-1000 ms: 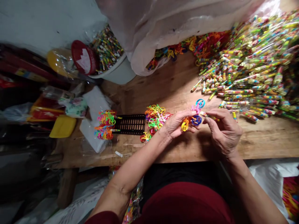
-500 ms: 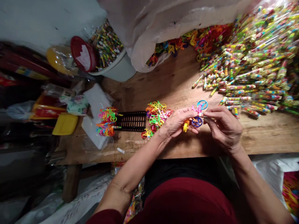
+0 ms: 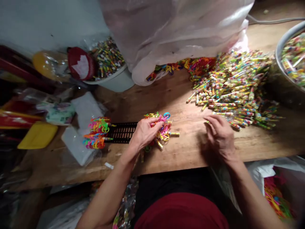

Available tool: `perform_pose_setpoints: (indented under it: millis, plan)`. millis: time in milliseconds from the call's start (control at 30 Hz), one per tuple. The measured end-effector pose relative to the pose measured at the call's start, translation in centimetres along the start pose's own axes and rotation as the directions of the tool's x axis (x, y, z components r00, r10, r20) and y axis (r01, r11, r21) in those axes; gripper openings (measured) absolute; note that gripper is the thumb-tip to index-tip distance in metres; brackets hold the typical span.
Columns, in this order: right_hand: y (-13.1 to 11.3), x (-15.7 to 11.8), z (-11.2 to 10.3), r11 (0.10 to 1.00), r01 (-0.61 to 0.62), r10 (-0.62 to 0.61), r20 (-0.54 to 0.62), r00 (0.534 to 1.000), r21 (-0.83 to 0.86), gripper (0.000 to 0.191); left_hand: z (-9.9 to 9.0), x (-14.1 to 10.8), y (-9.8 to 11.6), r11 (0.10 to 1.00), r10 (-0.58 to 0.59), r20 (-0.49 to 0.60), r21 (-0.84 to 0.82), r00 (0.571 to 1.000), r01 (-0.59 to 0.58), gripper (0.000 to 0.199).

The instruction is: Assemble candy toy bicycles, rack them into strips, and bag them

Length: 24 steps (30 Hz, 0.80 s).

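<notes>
My left hand [image 3: 146,131] is closed in a pinch on a small pink and blue plastic toy bicycle [image 3: 164,119], held at a pile of similar toys. Candy-filled tubes [image 3: 175,134] stick out of that pile. My right hand [image 3: 220,135] hovers over the wood, apart from the left, with thumb and fingers together. A tiny greenish bit shows at its fingertips, too small to name. Just beyond it lies a large heap of candy-filled tubes [image 3: 234,90]. Left of my left hand, a black slatted rack [image 3: 122,133] leads to another bunch of colourful plastic toys [image 3: 97,132].
The wooden bench [image 3: 181,159] runs across the view. A pale bucket [image 3: 116,81] full of short tubes, a red basket [image 3: 82,65] and a large plastic bag [image 3: 176,28] stand at the back. A metal pot [image 3: 278,54] is at right, an open bag [image 3: 259,181] below it.
Both hands were together on a toy with pink, blue and yellow parts; now they are apart. The left has moved left to the pile with a toy. The view has shifted.
</notes>
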State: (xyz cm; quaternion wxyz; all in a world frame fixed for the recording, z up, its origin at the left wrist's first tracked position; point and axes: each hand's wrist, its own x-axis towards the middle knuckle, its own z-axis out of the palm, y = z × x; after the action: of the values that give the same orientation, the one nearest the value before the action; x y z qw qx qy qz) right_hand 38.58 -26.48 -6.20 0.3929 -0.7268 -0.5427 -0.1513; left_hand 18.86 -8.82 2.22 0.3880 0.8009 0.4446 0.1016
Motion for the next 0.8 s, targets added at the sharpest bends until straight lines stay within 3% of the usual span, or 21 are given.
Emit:
perform_pose_setpoints:
  millis: [100, 167, 333, 433, 533, 667, 733, 800]
  plan:
    - [2.6, 0.4, -0.2, 0.943, 0.072, -0.016, 0.172, 0.985, -0.325, 0.030, -1.4, 0.5, -0.1, 0.978, 0.080, -0.106, 0.201, 0.991, -0.057, 0.036]
    - [4.0, 0.6, 0.1, 0.913, 0.146, -0.063, 0.224, 0.973, -0.381, 0.029, -1.8, 0.9, 0.0, 0.962, 0.093, -0.189, 0.270, 0.978, -0.040, 0.037]
    - [5.2, 1.2, 1.4, 0.963, 0.213, -0.199, 0.095, 0.975, -0.164, 0.014, -2.8, 1.5, 0.1, 0.915, 0.092, -0.417, 0.393, 0.904, 0.089, 0.030]
    - [3.3, 1.8, 2.3, 0.991, 0.114, -0.110, -0.050, 0.993, 0.069, 0.019, -3.0, 1.9, 0.3, 0.947, 0.154, -0.470, 0.320, 0.869, 0.005, 0.042]
    - [0.5, 2.4, 3.2, 0.956, -0.006, 0.053, -0.153, 0.987, 0.294, 0.021, -3.0, 2.9, 0.3, 0.975, 0.157, -0.461, 0.213, 0.873, -0.063, 0.037]
    - [-1.0, 2.2, 3.4, 0.900, -0.047, 0.055, -0.005, 0.998, 0.432, 0.014, -3.6, 4.3, -1.2, 0.991, 0.021, -0.310, 0.131, 0.951, 0.020, 0.030]
    - [-0.9, 1.6, 3.1, 0.879, -0.118, 0.094, 0.075, 0.993, 0.461, 0.011, -4.1, 4.3, -2.2, 0.995, -0.058, -0.225, -0.088, 0.973, 0.039, 0.036]
    - [-0.9, 1.1, 2.9, 0.821, -0.236, 0.213, 0.103, 0.972, 0.520, 0.012, -4.2, 3.9, -2.5, 0.896, -0.129, -0.119, -0.440, 0.984, 0.065, 0.041]
